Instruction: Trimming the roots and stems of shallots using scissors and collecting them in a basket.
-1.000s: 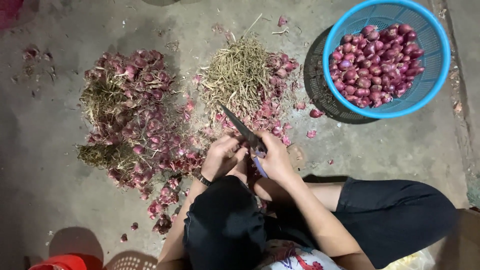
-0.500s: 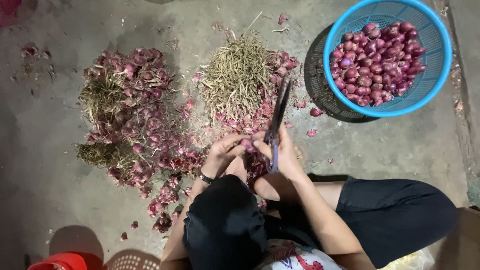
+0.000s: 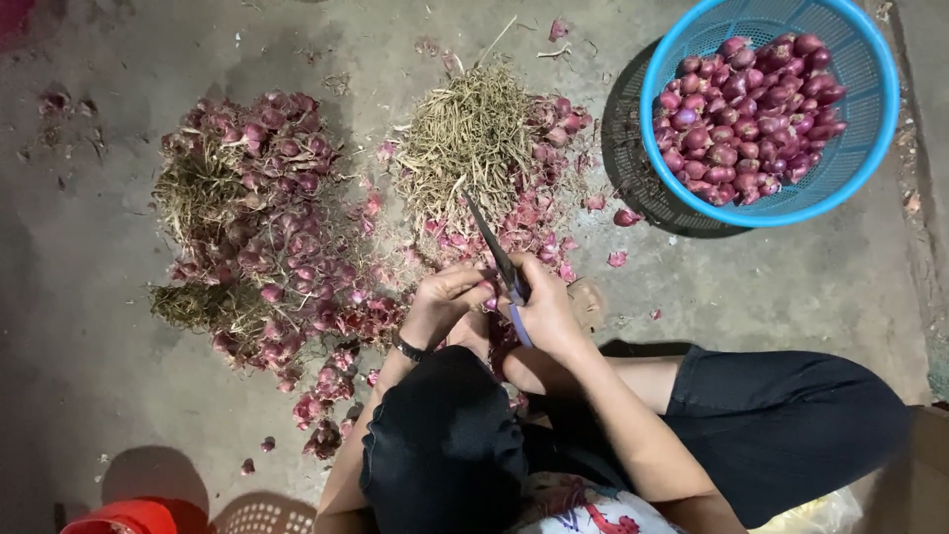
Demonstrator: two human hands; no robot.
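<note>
Trimming is the step in hand: the right hand (image 3: pixel 549 311) grips a knife (image 3: pixel 494 247), blade angled toward the pile of cut roots and skins (image 3: pixel 474 138), while the left hand (image 3: pixel 450 302) closes on a shallot too hidden to see. Next would likely come a short, controlled cut, then a drop into the blue basket (image 3: pixel 870 148); untrimmed shallots (image 3: pixel 257 227) lie on the floor to the left.

A bare concrete floor (image 3: pixel 119 396) carried a heap of untrimmed shallots (image 3: pixel 259 227), a pile of cut roots and skins (image 3: pixel 474 138), and a blue basket (image 3: pixel 870 148).
</note>
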